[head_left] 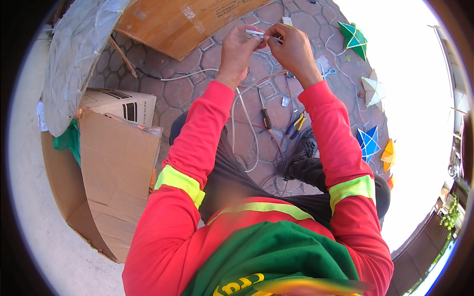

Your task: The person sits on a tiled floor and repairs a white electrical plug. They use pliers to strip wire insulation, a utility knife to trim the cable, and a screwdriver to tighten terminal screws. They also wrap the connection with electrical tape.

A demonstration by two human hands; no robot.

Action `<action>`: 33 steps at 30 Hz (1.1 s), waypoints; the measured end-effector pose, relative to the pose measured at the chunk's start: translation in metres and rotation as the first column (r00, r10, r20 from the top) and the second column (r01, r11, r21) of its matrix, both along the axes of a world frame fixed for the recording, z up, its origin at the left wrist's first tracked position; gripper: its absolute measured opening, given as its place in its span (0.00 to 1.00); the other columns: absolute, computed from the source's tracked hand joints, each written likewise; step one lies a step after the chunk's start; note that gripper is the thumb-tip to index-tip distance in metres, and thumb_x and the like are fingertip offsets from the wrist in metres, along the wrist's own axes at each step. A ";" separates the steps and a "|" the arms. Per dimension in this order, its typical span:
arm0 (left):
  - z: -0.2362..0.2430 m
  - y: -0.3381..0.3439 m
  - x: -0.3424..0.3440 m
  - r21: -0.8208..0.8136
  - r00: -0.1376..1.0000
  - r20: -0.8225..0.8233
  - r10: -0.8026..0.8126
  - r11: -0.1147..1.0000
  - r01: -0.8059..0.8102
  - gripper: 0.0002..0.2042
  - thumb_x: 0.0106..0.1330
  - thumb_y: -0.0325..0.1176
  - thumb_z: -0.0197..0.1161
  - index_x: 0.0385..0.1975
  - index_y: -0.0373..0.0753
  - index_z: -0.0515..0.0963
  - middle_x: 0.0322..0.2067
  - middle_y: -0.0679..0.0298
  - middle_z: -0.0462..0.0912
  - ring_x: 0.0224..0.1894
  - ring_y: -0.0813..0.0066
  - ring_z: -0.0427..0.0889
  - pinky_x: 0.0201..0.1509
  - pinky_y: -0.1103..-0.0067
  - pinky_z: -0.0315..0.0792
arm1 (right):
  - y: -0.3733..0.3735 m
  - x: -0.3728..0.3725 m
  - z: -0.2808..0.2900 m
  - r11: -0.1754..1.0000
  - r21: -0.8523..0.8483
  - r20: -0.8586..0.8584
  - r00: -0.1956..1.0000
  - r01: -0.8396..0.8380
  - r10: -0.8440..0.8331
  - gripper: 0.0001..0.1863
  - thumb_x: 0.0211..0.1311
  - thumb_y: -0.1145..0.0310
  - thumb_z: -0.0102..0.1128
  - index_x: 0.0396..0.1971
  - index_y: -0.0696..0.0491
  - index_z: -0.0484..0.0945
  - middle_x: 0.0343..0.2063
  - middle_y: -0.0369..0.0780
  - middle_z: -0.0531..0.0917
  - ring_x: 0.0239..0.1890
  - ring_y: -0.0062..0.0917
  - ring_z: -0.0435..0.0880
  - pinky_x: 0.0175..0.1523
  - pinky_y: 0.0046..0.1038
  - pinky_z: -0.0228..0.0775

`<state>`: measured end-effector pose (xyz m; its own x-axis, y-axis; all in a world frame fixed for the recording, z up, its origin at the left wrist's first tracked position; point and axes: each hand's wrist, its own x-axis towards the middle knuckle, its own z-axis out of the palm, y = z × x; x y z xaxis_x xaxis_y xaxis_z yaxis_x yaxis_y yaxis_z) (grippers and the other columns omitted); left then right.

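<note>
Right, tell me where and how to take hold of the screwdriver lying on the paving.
Grip the screwdriver by its black-and-orange handle, probably from above with fingers closing across it. It lies on the paving with this thick end toward the person and the thin shaft pointing away. Coming from above should avoid the pliers on its right.

- Strong daylight; the sunlit ground (414,128) along the right burns out to featureless white.
- Softer, even shade covers the hexagonal paving stones (172,92) at upper centre, their colours readable.
- The left hand (236,52) and right hand (294,49) look fairly sharp; the small white piece (254,34) between them is too small for detail.
- A hazy smudge blurs the dark trousers (223,172) at lower centre; another streak smears the bottom edge.
- Fisheye curvature bends outer edges; black vignetting and bluish fringing ring the frame.
</note>
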<state>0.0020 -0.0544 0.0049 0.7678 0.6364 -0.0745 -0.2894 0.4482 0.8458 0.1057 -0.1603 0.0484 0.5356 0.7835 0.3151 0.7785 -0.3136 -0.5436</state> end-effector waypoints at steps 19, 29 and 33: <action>-0.009 0.000 0.001 -0.124 0.999 -0.013 -0.036 0.992 0.034 0.09 0.72 0.25 0.53 0.49 0.32 0.70 0.40 0.56 0.80 0.41 0.69 0.82 0.46 0.74 0.79 | -0.001 0.010 -0.021 0.999 0.048 -0.254 0.967 -0.014 0.026 0.12 0.63 0.64 0.65 0.36 0.59 0.84 0.23 0.38 0.85 0.22 0.18 0.82 0.31 0.23 0.74; -0.010 0.003 -0.002 -0.025 0.998 -0.064 -0.001 1.000 -0.001 0.10 0.66 0.21 0.61 0.46 0.31 0.73 0.39 0.55 0.81 0.37 0.70 0.83 0.44 0.77 0.79 | -0.002 0.012 -0.022 0.999 0.022 -0.389 0.921 0.026 -0.016 0.11 0.61 0.65 0.67 0.36 0.58 0.85 0.26 0.35 0.85 0.24 0.17 0.80 0.34 0.22 0.75; -0.010 0.004 -0.004 -0.010 0.993 -0.114 -0.004 1.000 0.003 0.11 0.64 0.20 0.63 0.45 0.31 0.75 0.39 0.55 0.83 0.36 0.70 0.85 0.42 0.79 0.80 | -0.005 0.013 -0.023 0.998 0.055 -0.383 0.923 0.003 0.018 0.12 0.61 0.65 0.68 0.38 0.58 0.85 0.26 0.36 0.85 0.25 0.17 0.81 0.35 0.22 0.75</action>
<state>-0.0015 -0.0505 -0.0049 0.7559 0.6328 -0.1676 -0.1901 0.4572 0.8688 0.1192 -0.1651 0.0254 0.6180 0.7757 0.1280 0.5093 -0.2710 -0.8168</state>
